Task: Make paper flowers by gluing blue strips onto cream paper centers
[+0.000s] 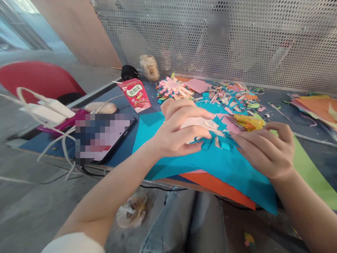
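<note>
A fringed paper flower [221, 135] in blue and pale pink lies over blue paper sheets [168, 165]. My left hand [179, 126] is closed around its pale side, thumb below and fingers over the top. From the other side, my right hand [271, 147] pinches the blue fringe at the edge. Just beyond the right fingers rests a yellow-handled tool with metal blades [247, 122], partly hidden; it looks like scissors. Behind my left hand sits another fringed paper flower [175, 88], pink and cream with blue underneath.
Paper scraps [234, 96] litter the back of the table. Coloured sheets [316, 109] lie at right, green paper [310, 168] nearer. Leftward are a red drink carton [135, 95], a phone [113, 140], white cables [64, 144] and a red chair [39, 80]. A perforated metal panel [171, 31] stands behind.
</note>
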Tool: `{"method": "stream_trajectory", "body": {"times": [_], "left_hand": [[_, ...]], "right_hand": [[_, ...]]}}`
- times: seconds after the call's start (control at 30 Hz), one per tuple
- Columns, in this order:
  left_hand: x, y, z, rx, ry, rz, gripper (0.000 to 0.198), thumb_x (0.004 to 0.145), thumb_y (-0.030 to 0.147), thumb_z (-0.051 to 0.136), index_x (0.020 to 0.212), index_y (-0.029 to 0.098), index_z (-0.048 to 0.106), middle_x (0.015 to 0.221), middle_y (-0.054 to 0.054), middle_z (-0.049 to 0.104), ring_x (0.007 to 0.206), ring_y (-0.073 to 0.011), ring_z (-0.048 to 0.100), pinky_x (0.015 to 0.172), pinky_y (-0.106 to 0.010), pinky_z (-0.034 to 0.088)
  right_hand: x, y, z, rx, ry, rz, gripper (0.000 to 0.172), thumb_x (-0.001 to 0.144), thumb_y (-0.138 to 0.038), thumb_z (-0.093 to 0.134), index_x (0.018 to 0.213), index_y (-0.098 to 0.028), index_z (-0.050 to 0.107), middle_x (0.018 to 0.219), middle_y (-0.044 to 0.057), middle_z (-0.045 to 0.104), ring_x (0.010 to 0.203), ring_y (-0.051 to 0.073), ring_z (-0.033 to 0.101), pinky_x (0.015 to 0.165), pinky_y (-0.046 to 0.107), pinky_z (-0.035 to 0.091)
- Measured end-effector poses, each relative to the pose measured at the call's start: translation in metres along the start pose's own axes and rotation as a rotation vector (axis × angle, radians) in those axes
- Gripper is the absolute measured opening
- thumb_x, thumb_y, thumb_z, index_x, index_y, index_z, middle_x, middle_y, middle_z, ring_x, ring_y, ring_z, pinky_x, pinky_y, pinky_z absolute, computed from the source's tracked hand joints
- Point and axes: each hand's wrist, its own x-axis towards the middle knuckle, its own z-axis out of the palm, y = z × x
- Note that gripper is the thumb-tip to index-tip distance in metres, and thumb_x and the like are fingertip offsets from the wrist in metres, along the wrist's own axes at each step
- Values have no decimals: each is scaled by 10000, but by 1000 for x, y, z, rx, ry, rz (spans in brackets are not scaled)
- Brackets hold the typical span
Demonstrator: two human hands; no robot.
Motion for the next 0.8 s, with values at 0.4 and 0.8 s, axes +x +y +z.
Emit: {"method": "stream_trajectory", "body": {"times": [0.4,0.8], "left_hand": [[-3,-1,1,5,-127,-83,280,840,541,456,738,303,566,911,-28,646,1001,-249,506,852,-452,400],[-3,1,2,32,-41,-39,241,845,503,464,756,311,579,926,-17,658,994,-236,516,847,-439,408]], "right_hand": [[-4,0,0,18,-19,1,144,760,-96,649,873,-185,652,787,38,712,630,153,591,669,367,429],[0,0,-2,1,-14,-23,111,793,-94,620,884,-158,625,759,47,724,628,148,605,637,355,433]]}}
